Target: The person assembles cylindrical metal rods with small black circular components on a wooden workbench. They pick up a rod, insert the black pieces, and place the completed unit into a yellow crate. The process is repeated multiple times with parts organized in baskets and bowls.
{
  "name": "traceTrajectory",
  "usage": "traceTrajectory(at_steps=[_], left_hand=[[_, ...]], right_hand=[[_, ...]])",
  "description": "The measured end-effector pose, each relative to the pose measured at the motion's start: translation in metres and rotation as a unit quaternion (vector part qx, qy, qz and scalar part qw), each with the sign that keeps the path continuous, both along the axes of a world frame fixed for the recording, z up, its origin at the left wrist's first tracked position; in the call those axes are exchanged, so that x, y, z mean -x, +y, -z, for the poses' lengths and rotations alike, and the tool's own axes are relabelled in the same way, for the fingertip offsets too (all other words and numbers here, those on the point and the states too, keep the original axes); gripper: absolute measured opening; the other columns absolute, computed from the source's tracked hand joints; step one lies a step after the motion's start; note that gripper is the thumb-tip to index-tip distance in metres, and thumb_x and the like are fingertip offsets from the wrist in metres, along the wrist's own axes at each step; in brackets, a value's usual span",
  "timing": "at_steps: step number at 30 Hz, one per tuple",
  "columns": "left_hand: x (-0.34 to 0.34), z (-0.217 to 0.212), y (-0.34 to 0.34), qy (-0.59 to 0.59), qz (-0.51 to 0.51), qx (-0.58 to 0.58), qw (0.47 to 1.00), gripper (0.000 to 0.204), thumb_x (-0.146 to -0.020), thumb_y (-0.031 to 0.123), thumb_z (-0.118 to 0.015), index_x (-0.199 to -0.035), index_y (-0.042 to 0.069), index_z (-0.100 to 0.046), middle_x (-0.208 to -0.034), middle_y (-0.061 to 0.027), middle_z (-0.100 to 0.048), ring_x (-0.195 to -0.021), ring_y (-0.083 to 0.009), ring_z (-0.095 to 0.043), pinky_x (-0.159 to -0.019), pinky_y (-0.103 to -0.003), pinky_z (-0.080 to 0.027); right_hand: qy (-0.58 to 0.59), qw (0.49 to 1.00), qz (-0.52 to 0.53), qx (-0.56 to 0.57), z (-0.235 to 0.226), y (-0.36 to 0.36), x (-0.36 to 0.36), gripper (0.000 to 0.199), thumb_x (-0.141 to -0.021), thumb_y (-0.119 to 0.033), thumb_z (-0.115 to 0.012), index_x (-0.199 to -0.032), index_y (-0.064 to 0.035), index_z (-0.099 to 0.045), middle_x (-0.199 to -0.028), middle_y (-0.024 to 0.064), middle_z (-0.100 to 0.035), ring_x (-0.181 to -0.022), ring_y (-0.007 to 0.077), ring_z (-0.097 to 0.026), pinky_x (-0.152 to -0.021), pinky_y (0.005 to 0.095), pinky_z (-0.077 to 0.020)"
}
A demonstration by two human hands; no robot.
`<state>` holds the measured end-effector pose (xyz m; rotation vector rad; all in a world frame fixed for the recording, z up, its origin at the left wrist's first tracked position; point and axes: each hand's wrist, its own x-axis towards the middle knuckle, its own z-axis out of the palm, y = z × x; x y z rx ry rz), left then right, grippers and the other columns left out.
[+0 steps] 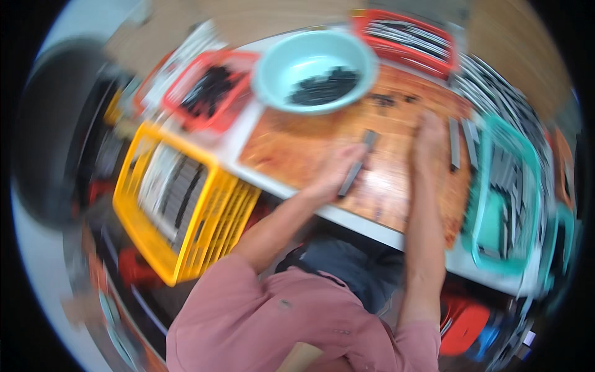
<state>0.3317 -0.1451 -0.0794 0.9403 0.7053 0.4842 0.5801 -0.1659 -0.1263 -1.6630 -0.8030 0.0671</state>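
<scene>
My left hand (343, 162) is closed around a short dark grey strip (351, 180), which slants over the orange-brown wooden board (279, 149). Both ends of the strip stick out past my fingers. To the right, my right hand (429, 139) is over the same board, its fingers smeared by motion, so whether it holds anything does not show. Beyond the hands, a few small black pieces (383, 100) lie on the board. Two grey strips, one of them a loose strip (455, 144), rest to the right of my right hand.
A pale turquoise basin (266, 87) with black pieces stands at the board's far edge. Around it are a red basket (238, 93) of black parts, a red tray (403, 54) of strips and a green basket (480, 229) of strips. A yellow crate (211, 211) stands at left.
</scene>
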Motion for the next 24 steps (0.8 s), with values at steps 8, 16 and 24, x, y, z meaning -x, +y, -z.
traceTrajectory(at_steps=[8, 16, 24], left_hand=[[0.083, -0.022, -0.026, 0.019, -0.057, -0.052, 0.997, 0.032, -0.107, 0.032, -0.056, -0.115, 0.002, -0.063, -0.087, -0.0005, -0.065, -0.065, -0.0058, -0.058, -0.057, -0.021, -0.048], [0.248, -0.073, 0.007, 0.130, -0.308, -0.127, 0.934, 0.032, -0.103, 0.025, -0.061, -0.123, 0.000, -0.062, -0.078, -0.0052, -0.065, -0.068, -0.0125, -0.064, -0.066, -0.027, -0.055], [0.540, -0.025, 0.036, 0.314, -0.589, -0.172, 0.724, 0.029, -0.096, 0.015, -0.068, -0.115, -0.007, -0.066, -0.095, -0.0086, -0.071, -0.074, -0.0153, -0.067, -0.064, -0.030, -0.055]], right_hand=[[0.157, 0.984, -0.045, -0.068, 0.029, 0.012, -0.017, 0.036, -0.106, -0.036, -0.057, -0.088, -0.0053, -0.065, -0.067, -0.0034, -0.048, -0.058, 0.0065, -0.045, -0.051, 0.0241, -0.0357], [0.134, 0.988, -0.035, -0.062, 0.030, 0.009, -0.021, 0.036, -0.106, -0.036, -0.058, -0.088, -0.0057, -0.065, -0.067, -0.0045, -0.045, -0.058, 0.0047, -0.039, -0.053, 0.0240, -0.0305], [0.109, 0.992, -0.046, -0.045, 0.036, 0.012, -0.024, 0.037, -0.106, -0.037, -0.058, -0.087, -0.0060, -0.064, -0.068, -0.0043, -0.046, -0.058, 0.0051, -0.041, -0.052, 0.0237, -0.0314]])
